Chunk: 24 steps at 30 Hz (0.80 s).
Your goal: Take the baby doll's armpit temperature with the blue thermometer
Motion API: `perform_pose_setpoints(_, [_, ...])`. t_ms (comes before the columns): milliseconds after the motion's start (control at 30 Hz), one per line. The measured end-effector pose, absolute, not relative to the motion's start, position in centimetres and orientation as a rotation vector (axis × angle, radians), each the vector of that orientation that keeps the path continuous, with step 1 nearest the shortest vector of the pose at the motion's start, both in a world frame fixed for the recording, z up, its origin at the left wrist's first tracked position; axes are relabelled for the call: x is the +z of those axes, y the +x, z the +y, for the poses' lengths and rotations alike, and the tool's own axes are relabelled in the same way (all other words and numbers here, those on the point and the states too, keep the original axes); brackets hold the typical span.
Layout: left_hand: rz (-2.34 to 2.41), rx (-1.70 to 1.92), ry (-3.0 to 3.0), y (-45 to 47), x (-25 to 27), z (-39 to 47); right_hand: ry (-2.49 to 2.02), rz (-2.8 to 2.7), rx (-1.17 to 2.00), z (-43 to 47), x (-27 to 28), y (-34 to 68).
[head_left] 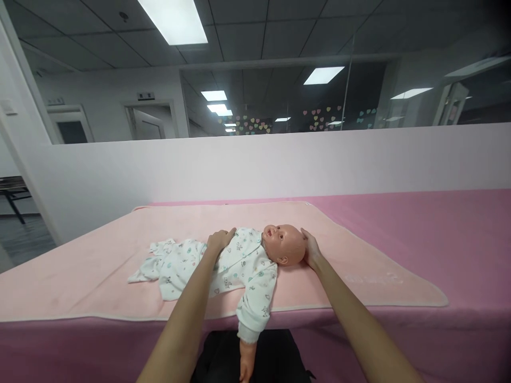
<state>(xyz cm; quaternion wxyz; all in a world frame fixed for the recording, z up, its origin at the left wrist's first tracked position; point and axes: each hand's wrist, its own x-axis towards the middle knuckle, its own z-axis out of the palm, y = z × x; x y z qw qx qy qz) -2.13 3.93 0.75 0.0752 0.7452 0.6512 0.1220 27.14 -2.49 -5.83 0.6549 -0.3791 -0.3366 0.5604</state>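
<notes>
A baby doll (pixel 284 246) lies on its back across a peach towel, head to the right and legs to the left. It wears a white outfit (pixel 243 260) with a small coloured print. Its near arm hangs over the table's front edge, the bare doll hand (pixel 247 359) showing below the cuff. My left hand (pixel 221 240) grips the doll's far side at the waist, most fingers hidden behind it. My right hand (pixel 311 249) is cupped against the crown of the doll's head, with some fingers out of sight behind and under it.
The peach towel (pixel 359 266) is spread over a pink table cover (pixel 459 250). Behind the table runs a low white wall (pixel 279 165) with glass above, decorated with heart stickers. A dark table (pixel 14 186) stands at far left.
</notes>
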Motion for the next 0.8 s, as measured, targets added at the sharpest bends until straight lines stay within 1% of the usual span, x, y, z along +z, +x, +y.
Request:
perform_pose_setpoints(133, [1.964,0.401,2.234,-2.1,0.8,3.6,-0.769,-0.815,1.458,-3.9,-4.4,25.5])
perform_pose_setpoints(200, [1.968,0.409,2.242,-2.0,0.8,3.5,-0.764,-0.79,1.446,-4.0,-4.4,25.5])
perform_pose_setpoints(367, [1.966,0.43,2.254,-2.0,0.7,3.5,-0.913,-0.654,1.266,-2.8,-5.5,26.9])
perform_pose_setpoints(467, [1.972,0.443,2.254,-2.0,0.6,3.6,-0.92,-0.702,1.224,-2.7,-5.6,27.0])
perform_pose_setpoints(700, [1.97,0.462,2.264,-2.1,0.5,3.6,-0.789,-0.877,1.455,-4.9,-3.7,25.0])
perform_pose_setpoints(800, [1.972,0.46,2.266,-2.1,0.5,3.6,-0.861,-0.798,1.416,-4.6,-3.7,25.4])
